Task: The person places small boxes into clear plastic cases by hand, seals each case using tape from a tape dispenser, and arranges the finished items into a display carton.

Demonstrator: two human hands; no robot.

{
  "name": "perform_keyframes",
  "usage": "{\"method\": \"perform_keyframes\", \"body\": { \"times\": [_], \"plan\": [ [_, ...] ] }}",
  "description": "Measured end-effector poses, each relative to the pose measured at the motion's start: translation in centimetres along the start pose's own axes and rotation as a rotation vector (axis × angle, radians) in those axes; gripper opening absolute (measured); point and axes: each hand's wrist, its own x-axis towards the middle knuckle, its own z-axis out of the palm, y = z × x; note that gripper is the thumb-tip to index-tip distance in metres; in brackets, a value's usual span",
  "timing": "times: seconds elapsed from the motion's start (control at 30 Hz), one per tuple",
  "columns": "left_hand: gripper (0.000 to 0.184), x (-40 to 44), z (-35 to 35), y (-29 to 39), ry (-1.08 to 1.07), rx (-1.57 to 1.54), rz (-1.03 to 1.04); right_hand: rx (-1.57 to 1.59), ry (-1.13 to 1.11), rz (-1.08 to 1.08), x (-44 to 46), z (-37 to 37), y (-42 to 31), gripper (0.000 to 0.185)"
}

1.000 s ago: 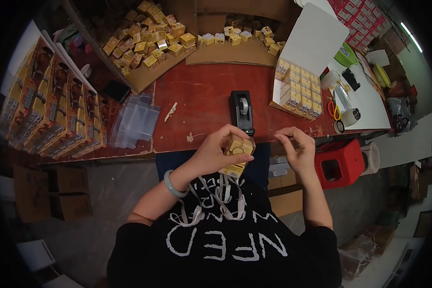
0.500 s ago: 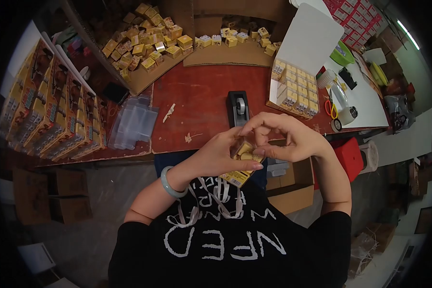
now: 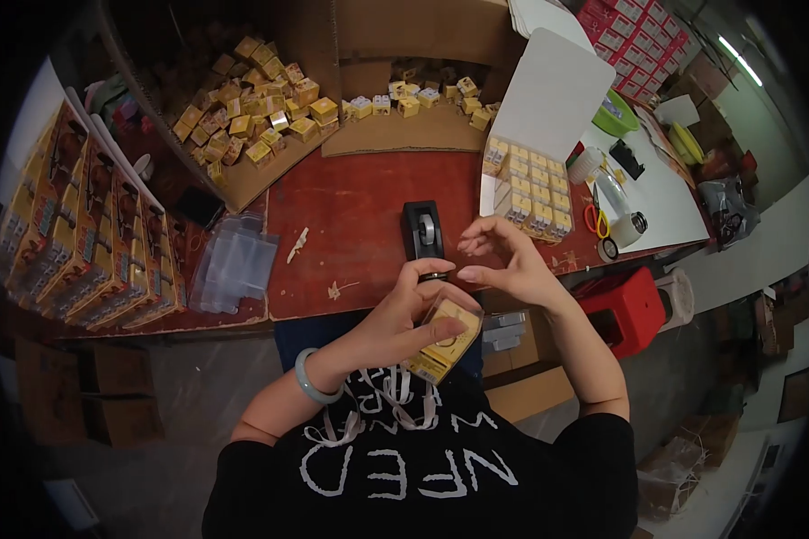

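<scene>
My left hand, with a pale bangle on its wrist, is wrapped round a small yellow box with a clear cover, tilted in front of my chest. Just right of the box and above it, my right hand is raised with thumb and fingers apart; nothing shows between them. Beyond both hands a black tape dispenser stands on the red table. To its right is an open display box holding rows of small yellow-and-white boxes.
Piles of little yellow boxes lie in cardboard at the back. Clear plastic sleeves and stacked printed cartons are on the left. Scissors, a green basket and a red stool are on the right.
My right hand has drawn back from the box after touching it, and its fingers have spread. The box stays in my left hand. The view has shifted, so the table appears lower and further left.
</scene>
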Motion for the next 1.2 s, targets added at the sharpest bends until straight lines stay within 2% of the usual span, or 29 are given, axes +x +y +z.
{"method": "perform_keyframes", "body": {
  "times": [0.03, 0.07, 0.1, 0.17, 0.2, 0.27, 0.3, 0.33, 0.4, 0.43, 0.5, 0.53, 0.57, 0.63, 0.73, 0.77, 0.8, 0.83, 0.87, 0.9, 0.93, 0.97, 1.0, 1.03, 1.13, 1.17, 1.2],
  "plan": [
    [0.070, -0.1, 0.0, 0.1, -0.026, -0.069, -0.027, 0.011, 0.057, -0.053, -0.6, 0.0, -0.8, 0.044],
    [0.071, -0.2, -0.1, 0.1, -0.052, -0.138, -0.053, 0.079, -0.038, -0.121, -1.3, -0.3, -1.3, 0.042],
    [0.079, -0.3, -0.4, -0.5, -0.109, -0.264, -0.134, -0.036, -0.242, -0.159, -1.9, -0.5, -3.1, 0.048],
    [0.088, 0.4, -0.8, -2.3, -0.281, -0.338, -0.042, -0.139, -0.566, -0.273, -2.3, 0.9, -6.0, 0.065],
    [0.095, -0.1, -0.9, -1.1, -0.269, -0.386, -0.228, -0.089, -0.672, -0.257, -2.7, 1.8, -6.0, 0.071],
    [0.100, 0.5, -0.6, -2.4, -0.395, -0.431, -0.126, -0.136, -0.727, -0.244, -3.3, 3.1, -6.4, 0.061],
    [0.102, 0.8, -0.5, -2.7, -0.436, -0.471, -0.076, -0.147, -0.764, -0.292, -3.2, 3.2, -5.2, 0.067],
    [0.103, 1.2, -0.4, -3.3, -0.462, -0.561, -0.085, -0.123, -0.762, -0.251, -3.0, 3.0, -4.7, 0.071],
    [0.110, 1.8, 0.1, -3.6, -0.466, -0.491, 0.082, -0.069, -0.758, -0.166, -2.6, 2.6, -4.2, 0.077],
    [0.115, 2.3, 0.0, -3.9, -0.483, -0.509, 0.080, 0.078, -0.763, -0.063, -2.4, 2.2, -3.9, 0.083],
    [0.125, 3.3, -0.4, -4.7, -0.514, -0.545, 0.076, 0.091, -0.781, -0.105, -1.9, 1.4, -3.0, 0.084],
    [0.120, 3.7, -0.5, -5.1, -0.503, -0.449, 0.150, 0.097, -0.790, -0.126, -1.6, 1.1, -2.8, 0.084],
    [0.117, 4.1, -0.6, -5.5, -0.490, -0.353, 0.224, 0.082, -0.783, -0.142, -1.4, 0.9, -2.8, 0.083],
    [0.118, 4.9, -0.3, -5.8, -0.471, -0.371, 0.262, 0.057, -0.767, -0.170, -1.1, 0.7, -3.2, 0.081],
    [0.117, 4.8, 0.6, -6.7, -0.434, -0.723, 0.047, -0.075, -0.633, -0.203, -0.7, 0.1, -4.1, 0.075],
    [0.114, 4.1, 0.7, -7.7, -0.410, -0.838, -0.093, -0.216, -0.545, -0.250, -0.5, -0.5, -4.7, 0.066],
    [0.112, 3.9, 0.5, -8.8, -0.384, -0.949, -0.235, -0.171, -0.520, -0.171, -0.4, -1.2, -4.8, 0.065],
    [0.109, 5.2, 0.4, -10.0, -0.448, -1.077, -0.094, -0.127, -0.496, -0.093, -0.3, -1.7, -4.8, 0.064],
    [0.107, 5.6, 0.7, -10.9, -0.441, -1.329, -0.075, -0.130, -0.462, -0.025, 0.1, -2.0, -5.3, 0.061],
    [0.105, 5.9, 0.8, -10.9, -0.428, -1.581, -0.053, -0.251, -0.473, -0.099, 0.8, -2.6, -5.3, 0.060],
    [0.100, 6.2, 0.5, -9.8, -0.223, -1.495, -0.197, -0.374, -0.481, -0.174, 1.6, -3.5, -5.3, 0.059],
    [0.093, 6.5, 0.4, -9.6, -0.214, -1.451, -0.230, -0.382, -0.430, -0.094, 2.2, -4.7, -5.5, 0.055],
    [0.087, 6.5, 0.5, -9.6, -0.205, -1.406, -0.264, -0.423, -0.338, -0.106, 3.2, -6.5, -4.8, 0.057],
    [0.073, 5.9, 0.2, -9.7, -0.099, -1.273, -0.353, -0.436, -0.249, -0.044, 4.2, -8.4, -4.7, 0.056],
    [0.060, 4.6, 0.4, -8.1, -0.040, -0.775, -0.487, -0.511, 0.028, 0.146, 8.5, -15.6, -0.2, 0.053],
    [0.050, 3.9, 0.1, -8.6, -0.068, -0.743, -0.460, -0.594, 0.092, 0.224, 9.9, -17.5, 1.2, 0.052],
    [0.050, 3.4, 0.0, -8.6, -0.081, -0.682, -0.446, -0.567, 0.089, 0.297, 11.1, -18.9, 2.4, 0.051]
  ]
}}
